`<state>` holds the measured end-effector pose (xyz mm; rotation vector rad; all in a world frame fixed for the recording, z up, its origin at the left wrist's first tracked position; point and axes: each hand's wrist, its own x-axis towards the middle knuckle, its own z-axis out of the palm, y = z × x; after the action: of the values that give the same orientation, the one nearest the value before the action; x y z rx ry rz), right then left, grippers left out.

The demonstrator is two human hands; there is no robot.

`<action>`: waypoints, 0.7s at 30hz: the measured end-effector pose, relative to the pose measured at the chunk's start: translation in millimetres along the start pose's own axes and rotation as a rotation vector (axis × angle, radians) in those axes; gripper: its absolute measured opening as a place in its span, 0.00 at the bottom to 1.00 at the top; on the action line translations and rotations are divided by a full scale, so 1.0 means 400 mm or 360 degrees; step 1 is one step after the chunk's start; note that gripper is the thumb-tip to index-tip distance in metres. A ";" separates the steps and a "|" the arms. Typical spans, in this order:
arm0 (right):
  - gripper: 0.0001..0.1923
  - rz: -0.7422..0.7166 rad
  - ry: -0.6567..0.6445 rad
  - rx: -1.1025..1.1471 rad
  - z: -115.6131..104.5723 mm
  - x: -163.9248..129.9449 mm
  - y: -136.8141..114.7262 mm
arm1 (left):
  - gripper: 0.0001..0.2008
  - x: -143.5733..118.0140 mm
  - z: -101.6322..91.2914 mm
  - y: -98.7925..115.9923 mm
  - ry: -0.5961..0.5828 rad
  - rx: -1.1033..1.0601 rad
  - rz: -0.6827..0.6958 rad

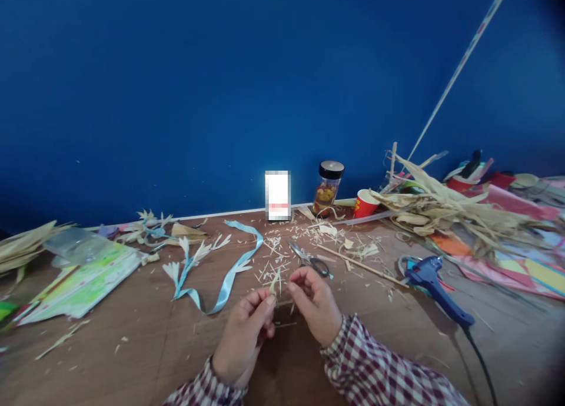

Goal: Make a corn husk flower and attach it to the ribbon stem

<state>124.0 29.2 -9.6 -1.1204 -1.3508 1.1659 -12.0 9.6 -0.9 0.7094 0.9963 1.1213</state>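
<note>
My left hand (pixel 248 329) is closed in a pinch, with a small pale strip of dried husk (pixel 273 283) sticking up between thumb and forefinger. Just to its right, my right hand (pixel 315 303) has its fingers curled and thumb near the forefinger; whatever may be in them is too small to make out. Scissors (pixel 309 259) with dark handles lie beyond the right hand, among scattered husk slivers (pixel 271 259). Left of the hands lie white husk flowers (pixel 198 253) on a stem, joined to a light blue ribbon (pixel 227 282).
A blue glue gun (pixel 436 288) with its cable lies at right, near a thin stick (pixel 362 265). Behind stand a lidded jar (pixel 326 188), a red paper cup (pixel 365 205) and a blurred-out white object (pixel 278 194). Dried husks (pixel 454 206) pile up at right; a green-white packet (pixel 83 282) lies left.
</note>
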 end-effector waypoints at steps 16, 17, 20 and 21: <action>0.03 -0.0420 -0.0170 -0.0812 0.000 -0.016 -0.011 | 0.07 -0.004 -0.013 -0.016 0.0006 0.0609 0.0209; 0.04 -0.0452 -0.0184 -0.0863 -0.002 -0.016 -0.010 | 0.06 -0.005 -0.010 -0.015 0.0015 0.0601 0.0206; 0.04 -0.0531 -0.0246 -0.0986 -0.007 -0.016 -0.010 | 0.06 -0.009 -0.005 -0.014 0.0052 0.0595 0.0197; 0.04 -0.0549 -0.0258 -0.1013 -0.008 -0.016 -0.010 | 0.06 -0.009 -0.004 -0.014 0.0057 0.0604 0.0192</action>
<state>127.4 22.7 -6.4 -1.1700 -2.0316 0.5899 -11.7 4.4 -5.5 1.0683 1.2264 1.0614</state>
